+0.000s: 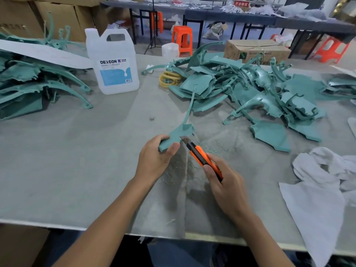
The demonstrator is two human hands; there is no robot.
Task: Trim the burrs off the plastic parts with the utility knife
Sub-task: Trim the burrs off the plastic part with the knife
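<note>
The left hand [155, 158] grips the near end of a teal plastic part [178, 132] above the table [77, 151]; its fingers hide that end. The right hand [224, 182] is curled round an orange knife [200, 155], blade touching the part's edge. The burr itself is too small to make out. The pile [260, 93] beyond runs off the right edge.

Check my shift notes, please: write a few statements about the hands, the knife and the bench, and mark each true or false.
1. The left hand grips a teal plastic part. True.
2. The right hand holds a blue knife. False: it holds an orange-and-black utility knife.
3. The knife's blade meets the held part's edge. True.
4. The translucent white plastic jug lies on its side. False: it stands upright.
</note>
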